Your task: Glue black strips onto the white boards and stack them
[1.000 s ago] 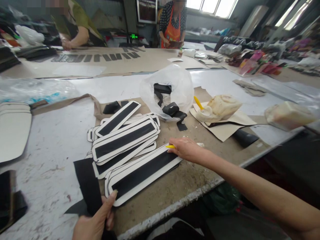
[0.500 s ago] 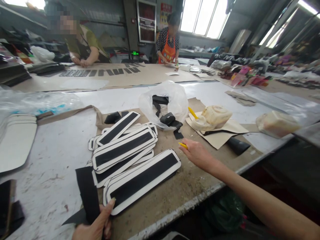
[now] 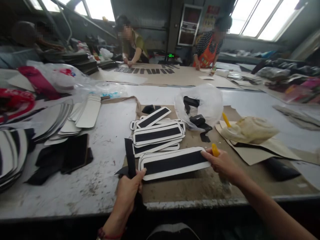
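Note:
My left hand (image 3: 130, 190) is closed around a long black strip (image 3: 130, 156), its thumb pressed on the left end of a white panel with a black band (image 3: 175, 161). My right hand (image 3: 225, 163) pinches that panel's right end. Tucked in the right hand is a yellow stick-like tool (image 3: 215, 150), its working tip hidden. The panel lies over several like it, tilted slightly up to the right. Just behind is a heap of similar banded panels (image 3: 158, 135). A plastic bag (image 3: 215, 103) holding black strips sits beyond.
A cream-coloured container (image 3: 260, 130) with another yellow handle (image 3: 226, 119) rests on pale sheets at right. On the left lie a dark phone (image 3: 75, 153), stacked white pieces (image 3: 88, 111) and plastic bags (image 3: 60, 78). Two people work at the far table (image 3: 187, 78).
My right hand has moved to the panel's right end and taken hold of it. My left hand stays on its left end. The view has swung left.

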Tool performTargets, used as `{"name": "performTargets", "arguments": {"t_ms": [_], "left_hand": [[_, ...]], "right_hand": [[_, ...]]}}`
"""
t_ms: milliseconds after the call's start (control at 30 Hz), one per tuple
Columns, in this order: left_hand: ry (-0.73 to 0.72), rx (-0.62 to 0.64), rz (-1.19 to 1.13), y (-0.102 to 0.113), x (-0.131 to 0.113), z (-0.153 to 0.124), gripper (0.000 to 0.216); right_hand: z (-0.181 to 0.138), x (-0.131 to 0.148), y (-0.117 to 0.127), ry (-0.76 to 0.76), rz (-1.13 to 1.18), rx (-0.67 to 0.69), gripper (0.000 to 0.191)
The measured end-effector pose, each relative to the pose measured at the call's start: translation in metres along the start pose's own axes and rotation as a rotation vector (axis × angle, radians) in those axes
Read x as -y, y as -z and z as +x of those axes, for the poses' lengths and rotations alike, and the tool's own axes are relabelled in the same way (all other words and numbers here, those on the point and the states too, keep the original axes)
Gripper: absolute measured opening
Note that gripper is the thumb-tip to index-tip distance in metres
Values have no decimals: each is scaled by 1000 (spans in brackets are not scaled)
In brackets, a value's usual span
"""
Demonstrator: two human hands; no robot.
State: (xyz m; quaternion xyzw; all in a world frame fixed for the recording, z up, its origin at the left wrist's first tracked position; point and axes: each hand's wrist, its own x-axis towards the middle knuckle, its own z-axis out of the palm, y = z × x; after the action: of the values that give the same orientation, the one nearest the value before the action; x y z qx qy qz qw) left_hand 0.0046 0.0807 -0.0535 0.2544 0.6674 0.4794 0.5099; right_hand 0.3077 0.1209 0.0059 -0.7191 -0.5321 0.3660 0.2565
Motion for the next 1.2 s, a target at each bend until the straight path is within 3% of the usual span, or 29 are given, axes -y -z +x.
{"name": "performTargets", "arguments": {"t_ms": [100,267,567,900,1200], "left_hand": [[7,15,-74,4,-2,-3,45],[24,11,-198,17,-11,-14,55],[43,-4,-353,41,-13,-27,64],[67,-55,-392,53,-10,-38,43],[79,-87,-393,52,-14,-45,51]], "right_hand": [[-6,9,-1,-118,238,82,46],[-22,23,1,-109,417,106,54],[-42,35,-16,-41,455,148,48],[-48,37,-31,-38,500,188,48],[-52,38,-39,-93,508,192,55]]}}
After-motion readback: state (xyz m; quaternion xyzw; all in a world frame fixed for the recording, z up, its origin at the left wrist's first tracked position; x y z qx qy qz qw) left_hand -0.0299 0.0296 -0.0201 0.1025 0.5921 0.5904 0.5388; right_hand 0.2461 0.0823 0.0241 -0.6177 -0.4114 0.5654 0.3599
